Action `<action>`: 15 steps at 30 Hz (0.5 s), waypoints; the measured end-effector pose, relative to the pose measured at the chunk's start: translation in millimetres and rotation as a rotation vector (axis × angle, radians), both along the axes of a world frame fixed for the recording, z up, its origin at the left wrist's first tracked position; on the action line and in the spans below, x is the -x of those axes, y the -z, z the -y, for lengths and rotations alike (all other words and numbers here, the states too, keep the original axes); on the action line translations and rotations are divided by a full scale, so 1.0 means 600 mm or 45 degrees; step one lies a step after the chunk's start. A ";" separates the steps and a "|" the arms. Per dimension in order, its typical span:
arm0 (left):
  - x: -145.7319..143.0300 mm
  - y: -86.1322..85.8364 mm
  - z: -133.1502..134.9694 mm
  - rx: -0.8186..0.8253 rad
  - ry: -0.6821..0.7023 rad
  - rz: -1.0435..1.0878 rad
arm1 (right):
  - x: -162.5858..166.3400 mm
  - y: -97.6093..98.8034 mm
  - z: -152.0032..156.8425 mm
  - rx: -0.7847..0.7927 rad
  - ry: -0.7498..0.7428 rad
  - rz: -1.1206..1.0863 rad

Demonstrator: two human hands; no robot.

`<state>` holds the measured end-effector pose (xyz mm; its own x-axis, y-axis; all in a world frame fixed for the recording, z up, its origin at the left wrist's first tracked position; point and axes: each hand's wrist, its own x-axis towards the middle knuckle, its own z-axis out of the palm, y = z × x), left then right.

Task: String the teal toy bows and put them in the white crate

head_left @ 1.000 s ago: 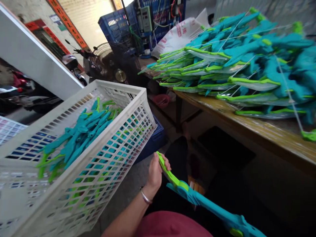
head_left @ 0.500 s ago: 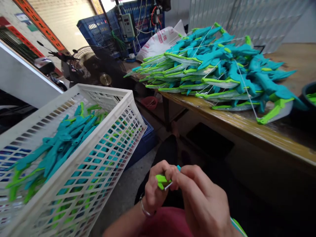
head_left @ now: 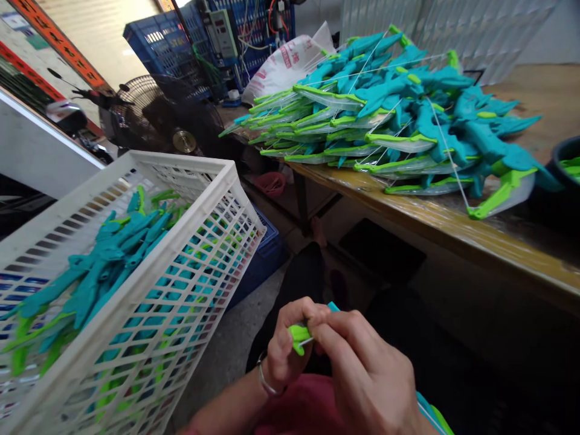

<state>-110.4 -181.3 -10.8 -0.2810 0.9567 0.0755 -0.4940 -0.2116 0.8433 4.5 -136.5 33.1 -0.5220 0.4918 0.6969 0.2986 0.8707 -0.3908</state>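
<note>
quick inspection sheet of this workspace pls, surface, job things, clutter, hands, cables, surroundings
surface: wooden workbench, worn front edge, on the right.
job's things: teal and green toy bow held at its green tip; white string at that tip; stack of strung bows on the bench; white crate of unstrung bows on the left.
clutter: white printed sack behind the stack; dark tub at the bench's right edge.
grippers: left hand grips the bow tip; right hand pinches the string there.
cables: wires by the control box.
surroundings: floor fan, blue crates.
</note>
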 end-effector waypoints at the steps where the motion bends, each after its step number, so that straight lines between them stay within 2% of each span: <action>1: 0.001 0.001 -0.001 -0.022 0.004 -0.009 | 0.000 0.001 0.000 0.005 -0.006 -0.002; 4: 0.002 0.004 -0.004 -0.117 0.025 -0.007 | 0.000 0.004 0.000 0.024 -0.013 -0.006; 8: 0.003 0.004 -0.005 -0.089 0.050 0.059 | -0.002 0.012 0.001 0.087 -0.024 0.010; 11: 0.003 0.009 -0.004 -0.144 0.066 0.056 | -0.003 0.016 0.004 0.097 -0.044 0.027; 15: 0.003 0.019 0.001 -0.132 0.029 0.056 | 0.003 0.010 0.008 0.124 -0.030 0.017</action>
<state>-112.2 -182.0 -22.2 -0.2642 0.9507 0.1626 -0.5357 -0.2848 0.7949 2.6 -141.1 27.1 -0.5429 0.5443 0.6395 0.2845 0.8357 -0.4698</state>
